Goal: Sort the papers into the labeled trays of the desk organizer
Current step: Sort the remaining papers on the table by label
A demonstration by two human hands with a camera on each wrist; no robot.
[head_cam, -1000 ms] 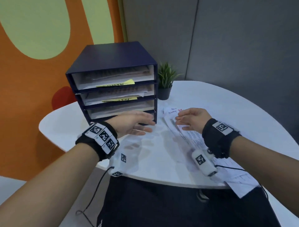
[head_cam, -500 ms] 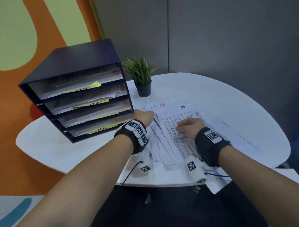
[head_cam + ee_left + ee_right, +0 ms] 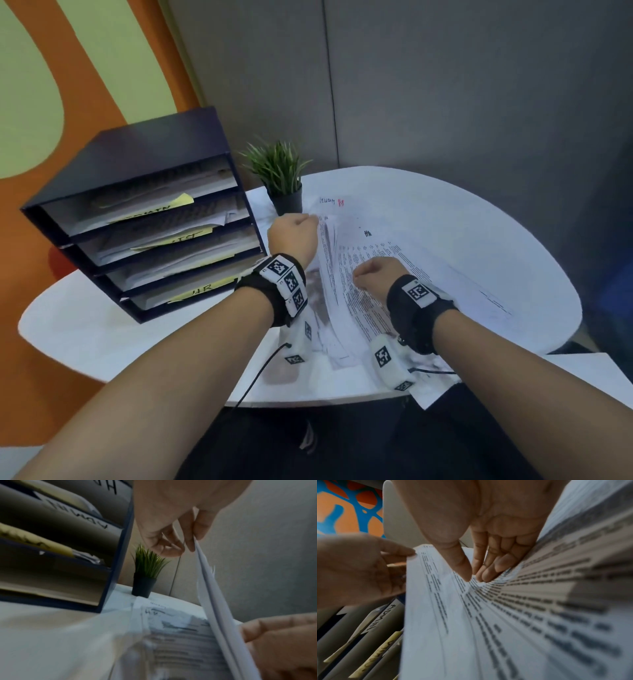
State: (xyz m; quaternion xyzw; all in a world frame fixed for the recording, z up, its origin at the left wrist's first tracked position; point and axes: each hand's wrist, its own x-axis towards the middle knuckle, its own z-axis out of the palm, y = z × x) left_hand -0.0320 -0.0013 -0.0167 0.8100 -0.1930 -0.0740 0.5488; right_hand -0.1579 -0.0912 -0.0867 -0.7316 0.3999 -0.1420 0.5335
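A loose stack of white printed paper sheets (image 3: pixel 373 274) is spread on the round white table (image 3: pixel 479 240), just right of the dark blue 4-tray desk organizer (image 3: pixel 144 219), whose trays carry yellow handwritten sticky labels (image 3: pixel 205 291). The far corner of the top sheet is pinched and lifted by the left hand (image 3: pixel 293 236), thumb against fingertips. The same sheet is pinched nearer its middle by the right hand (image 3: pixel 375 277), fingers curled together. A small green potted plant (image 3: pixel 281 178) is seen beyond the papers
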